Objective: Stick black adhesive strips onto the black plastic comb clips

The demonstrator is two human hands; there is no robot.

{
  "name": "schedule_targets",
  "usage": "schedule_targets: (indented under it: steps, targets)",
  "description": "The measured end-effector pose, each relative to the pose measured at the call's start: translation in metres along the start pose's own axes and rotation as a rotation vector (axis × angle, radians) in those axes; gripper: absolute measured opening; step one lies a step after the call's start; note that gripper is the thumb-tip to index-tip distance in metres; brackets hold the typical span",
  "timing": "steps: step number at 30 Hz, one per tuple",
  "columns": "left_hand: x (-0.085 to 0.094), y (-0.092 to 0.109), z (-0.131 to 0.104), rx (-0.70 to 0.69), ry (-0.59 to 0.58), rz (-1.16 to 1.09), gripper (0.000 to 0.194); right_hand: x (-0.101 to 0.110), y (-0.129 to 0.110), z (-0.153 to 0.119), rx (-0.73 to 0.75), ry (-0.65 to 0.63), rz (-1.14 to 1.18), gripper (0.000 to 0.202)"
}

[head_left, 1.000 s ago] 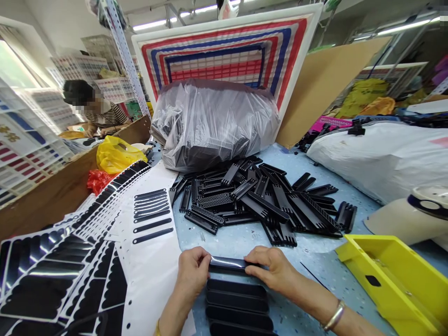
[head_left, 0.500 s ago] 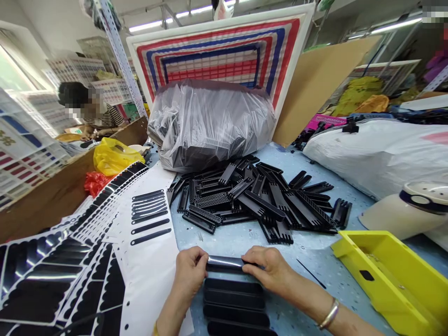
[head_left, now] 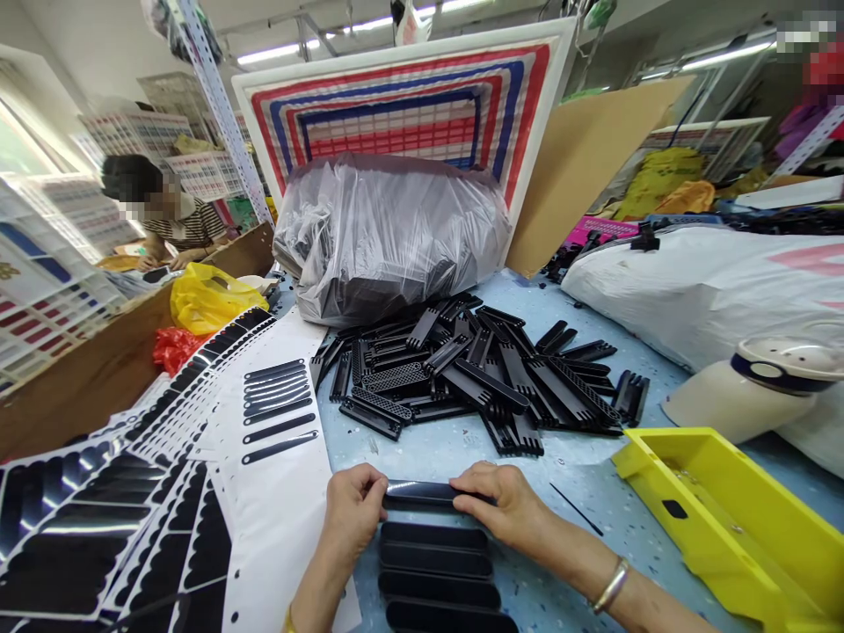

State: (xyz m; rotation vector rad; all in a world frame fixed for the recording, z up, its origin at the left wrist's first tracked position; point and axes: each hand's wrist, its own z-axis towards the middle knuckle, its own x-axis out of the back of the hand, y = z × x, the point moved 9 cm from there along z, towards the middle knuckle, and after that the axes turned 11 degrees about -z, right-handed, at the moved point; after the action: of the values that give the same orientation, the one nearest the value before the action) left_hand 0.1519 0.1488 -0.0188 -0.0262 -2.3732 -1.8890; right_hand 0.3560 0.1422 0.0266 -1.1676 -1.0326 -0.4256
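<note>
Between my two hands lies a long black plastic bar (head_left: 419, 495) with a glossy top, level above the blue table. My left hand (head_left: 356, 503) pinches its left end between thumb and fingers. At the other end, my right hand (head_left: 491, 501) is closed on the bar, its thumb at the near edge. Just below, several similar black bars (head_left: 435, 557) are lined up in a row. Left of my hands, a white backing sheet (head_left: 277, 519) carries several thin black adhesive strips (head_left: 277, 429).
Beyond my hands is a heap of black slotted pieces (head_left: 454, 378), with a bulging plastic bag (head_left: 396, 237) behind it. At right stand a yellow bin (head_left: 718, 545) and a white bottle (head_left: 745, 400). More black sticker sheets (head_left: 85, 536) fill the left. A person (head_left: 175, 220) sits further back.
The whole view has shifted slightly, so things appear a little further left. Both hands keep the same hold on the black bar.
</note>
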Motion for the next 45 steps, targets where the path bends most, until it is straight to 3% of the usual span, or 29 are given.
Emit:
schedule_targets:
  steps: [4, 9, 11, 14, 16, 19, 25, 28, 30, 33, 35, 40, 45]
  targets:
    - [-0.001, -0.002, 0.001, 0.007, -0.015, 0.028, 0.025, 0.001, 0.004, -0.002, -0.023, -0.015, 0.043, 0.022]
    - [-0.002, -0.002, 0.001, -0.01, -0.037, 0.057, 0.026, 0.011, 0.026, 0.0, -0.213, 0.045, -0.044, 0.033]
    - [-0.002, 0.007, -0.001, -0.08, -0.022, 0.162, 0.03, 0.012, 0.026, 0.003, -0.245, 0.084, -0.133, 0.041]
    - [-0.011, 0.027, -0.004, -0.229, -0.014, 0.498, 0.034, 0.002, 0.019, 0.009, -0.261, 0.094, -0.245, 0.044]
    - [-0.021, 0.032, -0.002, -0.245, -0.07, 0.686, 0.033, -0.008, 0.017, 0.012, -0.262, 0.067, -0.294, 0.047]
    - [-0.031, 0.032, 0.003, -0.203, -0.167, 0.789, 0.031, -0.018, 0.02, 0.012, -0.25, 0.026, -0.319, 0.05]
    - [-0.034, 0.039, -0.011, -0.234, -0.264, 0.847, 0.035, -0.012, 0.021, -0.001, -0.225, 0.002, -0.318, 0.043]
    - [-0.026, 0.041, -0.034, -0.344, -0.259, 0.796, 0.034, 0.001, 0.016, -0.015, -0.209, 0.012, -0.295, 0.044]
    - [-0.016, 0.038, -0.05, -0.44, -0.246, 0.636, 0.04, 0.011, 0.016, -0.029, -0.242, 0.05, -0.234, 0.042]
    - [-0.011, 0.013, -0.064, -0.469, -0.398, 0.468, 0.107, 0.013, 0.015, -0.051, -0.284, 0.089, -0.15, 0.057]
    - [-0.011, -0.002, -0.067, -0.459, -0.489, 0.44, 0.125, 0.001, 0.008, -0.06, -0.24, 0.052, -0.164, 0.076]
    - [-0.005, -0.01, -0.063, -0.334, -0.454, 0.426, 0.119, -0.029, -0.002, -0.079, -0.139, -0.112, -0.207, 0.105]
    - [-0.004, 0.005, -0.067, -0.379, -0.412, 0.34, 0.11, -0.028, -0.007, -0.091, 0.058, -0.089, -0.186, 0.096]
